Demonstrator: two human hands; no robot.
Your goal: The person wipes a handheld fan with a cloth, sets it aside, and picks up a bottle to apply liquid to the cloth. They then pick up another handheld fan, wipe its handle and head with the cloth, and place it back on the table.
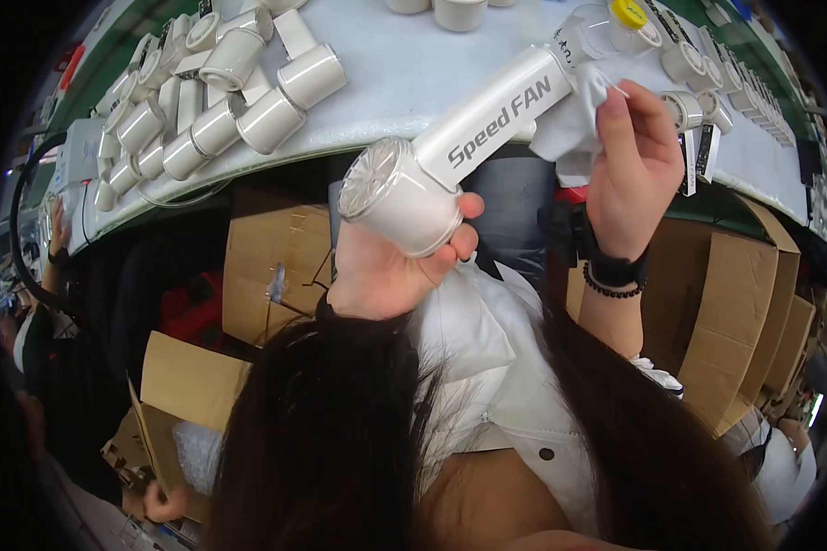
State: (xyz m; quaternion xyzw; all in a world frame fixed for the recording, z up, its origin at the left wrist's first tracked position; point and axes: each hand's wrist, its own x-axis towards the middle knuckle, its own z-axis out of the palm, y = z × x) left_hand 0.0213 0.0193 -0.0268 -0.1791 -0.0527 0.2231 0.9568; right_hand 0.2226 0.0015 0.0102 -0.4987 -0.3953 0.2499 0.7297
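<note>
Fan (pixel 439 156): tilted, its handle (pixel 501 110) reaching out over the table (pixel 404 69).
Left hand (pixel 386 275): grasps the round head (pixel 400 207), presumably leaving the handle free.
Right hand (pixel 636 170): pinches white cloth (pixel 565 129) at the handle's far end (touching, apparently).

A glossy white handheld fan (pixel 436 163) is resting in the left hand (pixel 381 274), its round ribbed grille (pixel 373 176) facing up and leftward, its grey-lettered handle (pixel 498 119) slanting away to the right. A crumpled white cloth (pixel 572 124) is hanging from the right hand (pixel 632 170) beside the handle's far end; I'm not making out from here whether they're touching.
</note>
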